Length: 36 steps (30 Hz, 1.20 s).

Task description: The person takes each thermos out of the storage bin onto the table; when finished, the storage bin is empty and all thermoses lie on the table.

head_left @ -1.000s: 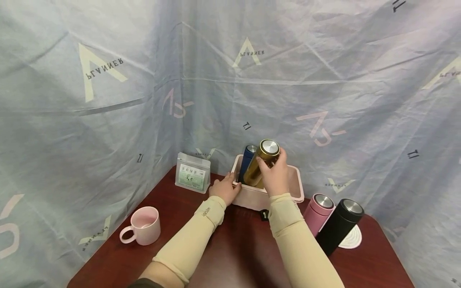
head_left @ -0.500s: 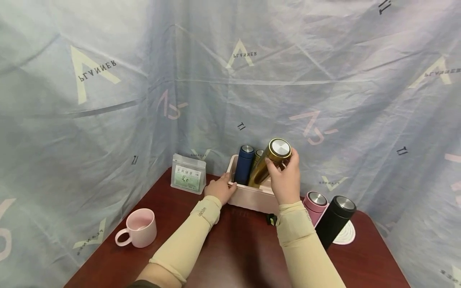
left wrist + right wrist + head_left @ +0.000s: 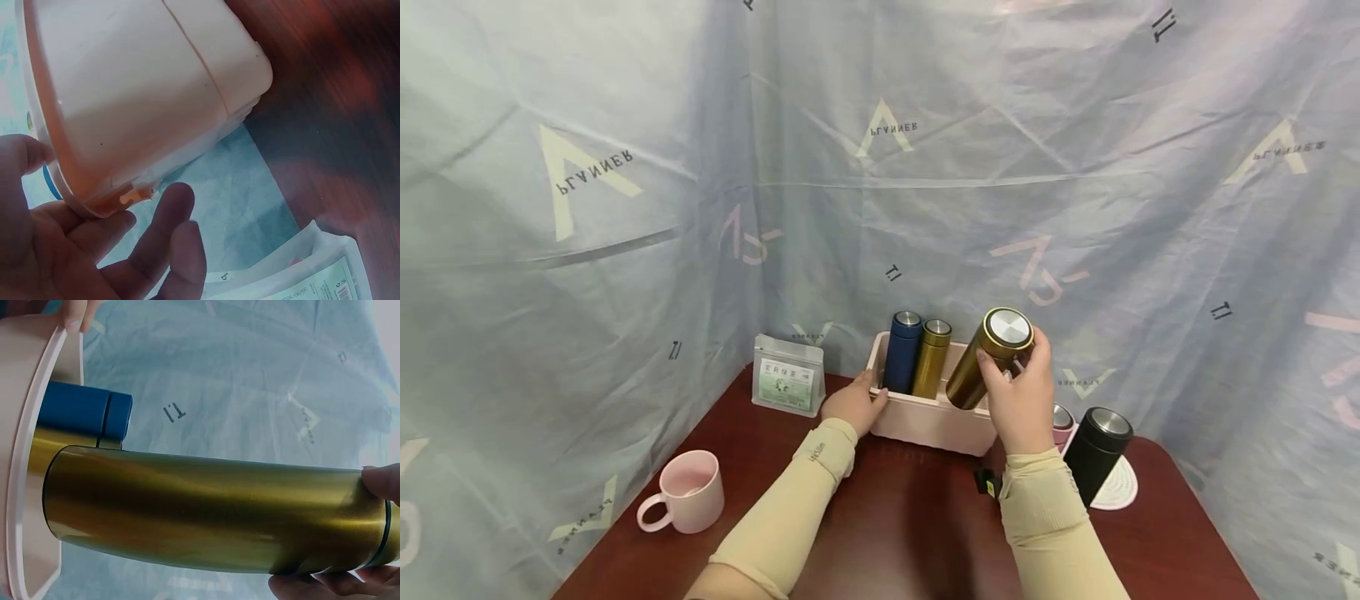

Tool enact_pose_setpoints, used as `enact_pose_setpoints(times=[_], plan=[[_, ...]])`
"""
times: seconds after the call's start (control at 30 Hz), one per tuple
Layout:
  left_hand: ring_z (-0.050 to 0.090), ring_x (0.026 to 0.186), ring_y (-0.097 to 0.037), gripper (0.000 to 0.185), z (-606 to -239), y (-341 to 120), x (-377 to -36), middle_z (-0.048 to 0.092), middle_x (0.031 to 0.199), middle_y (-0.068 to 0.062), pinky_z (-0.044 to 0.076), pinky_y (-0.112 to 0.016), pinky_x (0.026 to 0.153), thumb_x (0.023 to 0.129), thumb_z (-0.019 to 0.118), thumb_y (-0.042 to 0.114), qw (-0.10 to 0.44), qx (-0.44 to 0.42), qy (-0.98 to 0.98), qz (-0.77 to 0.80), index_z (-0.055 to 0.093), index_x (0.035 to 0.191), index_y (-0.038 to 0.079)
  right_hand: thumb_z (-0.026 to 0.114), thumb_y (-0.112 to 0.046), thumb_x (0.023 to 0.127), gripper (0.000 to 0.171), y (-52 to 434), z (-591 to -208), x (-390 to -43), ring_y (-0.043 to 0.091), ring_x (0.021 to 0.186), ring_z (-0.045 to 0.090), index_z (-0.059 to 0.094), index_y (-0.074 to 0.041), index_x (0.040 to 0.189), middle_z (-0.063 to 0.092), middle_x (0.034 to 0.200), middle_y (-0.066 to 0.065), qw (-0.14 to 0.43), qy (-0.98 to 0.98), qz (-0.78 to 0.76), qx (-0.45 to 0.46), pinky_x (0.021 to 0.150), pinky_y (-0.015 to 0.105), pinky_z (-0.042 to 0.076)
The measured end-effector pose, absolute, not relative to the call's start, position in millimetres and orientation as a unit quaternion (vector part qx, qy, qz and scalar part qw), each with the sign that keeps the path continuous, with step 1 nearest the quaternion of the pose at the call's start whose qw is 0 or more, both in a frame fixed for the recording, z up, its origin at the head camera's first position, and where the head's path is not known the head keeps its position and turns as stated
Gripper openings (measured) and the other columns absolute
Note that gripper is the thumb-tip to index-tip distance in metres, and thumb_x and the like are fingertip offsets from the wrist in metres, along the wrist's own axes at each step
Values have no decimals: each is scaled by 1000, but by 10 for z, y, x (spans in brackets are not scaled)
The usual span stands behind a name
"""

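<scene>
Since a second ago the gold flask [image 3: 988, 360] has swung rightward along the pink bin [image 3: 925, 421], from next to the blue flask [image 3: 901, 353] toward the bin's right end, uncovering a second, smaller gold flask [image 3: 931, 358] standing upright beside the blue one. The right hand [image 3: 1022, 402] pinches the gold flask near its steel cap, fingers curled round the neck. The flask's long axis tilts: cap up and to the right, base down and to the left, dipping just inside the bin's rim at the open right part. The wrist view shows the base past the rim, with the two standing flasks to its left. The left hand [image 3: 852, 403] grips the bin's near-left corner, thumb over the rim and fingers [image 3: 164, 232] loosely spread below it. The hands are apart, one at each end of the bin. The right forearm rises steeply from the near edge of the table [image 3: 895, 517].
</scene>
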<state>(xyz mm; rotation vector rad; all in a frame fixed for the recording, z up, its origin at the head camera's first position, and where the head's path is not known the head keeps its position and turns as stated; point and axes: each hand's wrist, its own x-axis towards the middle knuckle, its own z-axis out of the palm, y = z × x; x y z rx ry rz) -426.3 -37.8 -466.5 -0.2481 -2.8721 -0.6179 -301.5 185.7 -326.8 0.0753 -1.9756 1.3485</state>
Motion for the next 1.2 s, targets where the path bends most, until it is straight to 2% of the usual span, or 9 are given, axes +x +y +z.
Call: enact_pose_setpoints(times=[0.33,0.57,0.77,1.07,1.2], plan=[[55,127,-27,69,-4692,-352,-4252,42,154,-3,51,-47,91,101,41,58,106,-81,-966,-221,40,154,13,76,-24,89,72,2035,-3316,-2825,28,124,56,37,-8,147,54,134,13,375,-763,526,18,100,44,46],[55,127,-26,69,-4731,-338,-4273,42,154,-2,51,-48,91,101,40,58,111,-78,-966,-221,39,154,14,77,-23,88,71,2071,-3341,-2714,30,122,57,38,-8,147,56,132,15,381,-775,505,7,97,50,47],[58,124,-27,70,-4748,-333,-4289,42,154,0,52,-47,88,101,37,60,112,-80,-964,-225,39,155,15,78,-18,87,68,2083,-3417,-2703,28,119,58,41,-6,143,55,130,14,386,-772,504,12,93,47,50],[60,120,-30,71,-4738,-283,-4284,44,153,-4,53,-49,85,101,38,59,116,-91,-961,-235,39,154,13,78,-18,87,69,2126,-3570,-2692,27,114,59,40,-7,144,56,129,15,382,-789,481,-9,88,45,51],[59,122,-30,70,-4744,-337,-4280,44,153,-4,52,-49,87,101,39,58,116,-80,-961,-238,39,154,13,77,-19,88,69,2100,-3666,-2724,28,114,60,39,-6,145,56,130,17,369,-795,482,-1,89,45,51]])
